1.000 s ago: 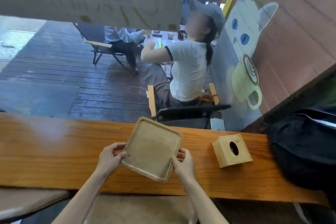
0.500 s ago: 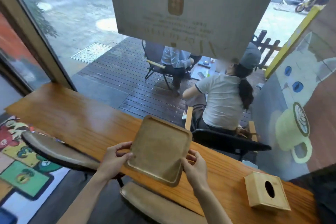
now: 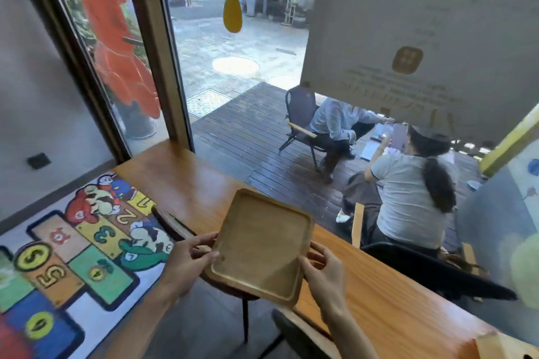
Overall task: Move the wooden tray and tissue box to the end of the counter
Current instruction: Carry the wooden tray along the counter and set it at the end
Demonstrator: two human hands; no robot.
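I hold the square wooden tray point(image 3: 262, 245) with both hands, lifted and tilted above the near edge of the long wooden counter point(image 3: 186, 181). My left hand point(image 3: 186, 262) grips its left edge and my right hand point(image 3: 323, 274) grips its right edge. Only a corner of the wooden tissue box point(image 3: 507, 347) shows, at the bottom right of the counter. The counter's left end meets the window frame at the wall.
Two stools point(image 3: 297, 329) stand under the counter's near side. A colourful numbered floor mat point(image 3: 73, 256) lies to the left. Behind the window glass, two people sit on chairs on a dark deck. A large paper sign point(image 3: 423, 38) hangs on the glass.
My view has swung left along the counter, with the tray carried that way in both hands. The tissue box has slid to the bottom right corner of view, and the counter's left end has appeared.
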